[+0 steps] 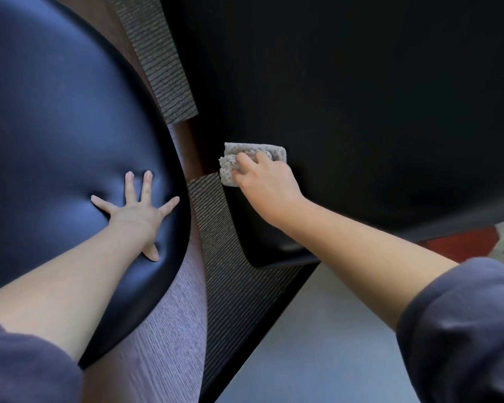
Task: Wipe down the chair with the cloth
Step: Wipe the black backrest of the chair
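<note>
Bracing the chair [70, 112], the left hand [134, 210] lies spread flat on its glossy dark cushion at nine o'clock, likely to stop it shifting. Near centre, the right hand [266, 184] bunches the cloth [230, 170] in curled fingers and presses it onto a matte black panel [361, 97]. Cloth's pale grey, dotted and crumpled, at the panel's left edge just beside a ribbed strip [213, 222]; can't tell whether that panel is part of the chair.
</note>
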`<state>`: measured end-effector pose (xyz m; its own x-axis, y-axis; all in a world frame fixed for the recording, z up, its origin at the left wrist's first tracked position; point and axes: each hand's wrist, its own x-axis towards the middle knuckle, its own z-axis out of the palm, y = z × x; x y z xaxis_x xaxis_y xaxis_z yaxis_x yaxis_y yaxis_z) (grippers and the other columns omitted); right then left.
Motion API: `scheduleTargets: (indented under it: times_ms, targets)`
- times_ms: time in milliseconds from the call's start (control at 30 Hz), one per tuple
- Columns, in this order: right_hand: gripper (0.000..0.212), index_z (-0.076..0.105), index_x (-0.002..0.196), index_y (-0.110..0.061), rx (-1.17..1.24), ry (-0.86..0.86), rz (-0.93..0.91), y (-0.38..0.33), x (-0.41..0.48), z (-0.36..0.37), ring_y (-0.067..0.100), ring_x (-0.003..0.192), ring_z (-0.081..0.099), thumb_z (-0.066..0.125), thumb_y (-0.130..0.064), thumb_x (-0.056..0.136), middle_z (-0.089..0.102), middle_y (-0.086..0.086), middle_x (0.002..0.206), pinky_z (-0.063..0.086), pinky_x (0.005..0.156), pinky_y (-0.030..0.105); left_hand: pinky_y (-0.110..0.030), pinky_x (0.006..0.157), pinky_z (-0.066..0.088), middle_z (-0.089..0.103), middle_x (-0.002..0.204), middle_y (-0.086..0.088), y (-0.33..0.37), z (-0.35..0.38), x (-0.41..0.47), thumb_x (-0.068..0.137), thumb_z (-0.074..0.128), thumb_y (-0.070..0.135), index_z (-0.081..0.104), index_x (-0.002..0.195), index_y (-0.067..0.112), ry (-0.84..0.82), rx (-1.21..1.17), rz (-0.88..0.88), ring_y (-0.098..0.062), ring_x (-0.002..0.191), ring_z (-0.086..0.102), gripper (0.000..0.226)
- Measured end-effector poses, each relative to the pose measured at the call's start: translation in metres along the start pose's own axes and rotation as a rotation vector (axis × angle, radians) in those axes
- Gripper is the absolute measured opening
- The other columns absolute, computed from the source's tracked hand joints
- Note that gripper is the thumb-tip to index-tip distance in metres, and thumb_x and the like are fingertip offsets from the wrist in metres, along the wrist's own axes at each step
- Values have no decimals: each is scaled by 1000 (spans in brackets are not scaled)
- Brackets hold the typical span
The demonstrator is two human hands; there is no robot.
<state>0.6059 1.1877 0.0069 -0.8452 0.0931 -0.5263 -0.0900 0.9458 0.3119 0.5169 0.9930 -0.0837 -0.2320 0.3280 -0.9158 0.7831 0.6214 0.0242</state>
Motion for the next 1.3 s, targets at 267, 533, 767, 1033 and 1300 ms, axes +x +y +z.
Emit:
scheduleTargets:
  times_ms: [267,533,767,1033,1300]
  targets:
    - [38,58,126,-13,27,61,41,6,11,-7,29,114,52,62,-15,88,48,6,133,35,62,33,-81,97,21,-43,150,-14,-4,4,-4,63,85,53,-10,149,50,58,-22,31,-44,139,-34,128]
    - [34,57,123,-15,581,-61,117,-36,-45,6,28,106,56,56,-9,90,51,8,122,40,70,35,-73,106,20,-38,154,-9,-19,31,-36,78,62,68,-16,150,45,52,-13,34,-36,144,-28,109]
    - [48,56,136,-15,1325,-257,264,-134,-93,38,24,124,51,48,-4,90,51,5,137,39,106,33,-74,107,17,-38,154,-8,-17,60,-64,81,64,63,-19,150,41,20,-54,29,-36,144,-29,110]
    - [55,35,149,-27,1138,-328,206,-204,-114,64,29,133,42,41,-11,97,14,-7,164,45,98,40,-71,110,13,-35,156,-6,-19,71,-74,86,61,58,-15,152,40,35,-80,47,-33,145,-27,102]
    - [61,15,156,-28,969,-340,269,-180,-58,82,31,146,14,32,-9,101,2,-9,165,32,110,45,-71,110,12,-36,155,-7,-19,77,-71,86,61,58,-17,151,40,51,-88,45,-33,145,-28,102]
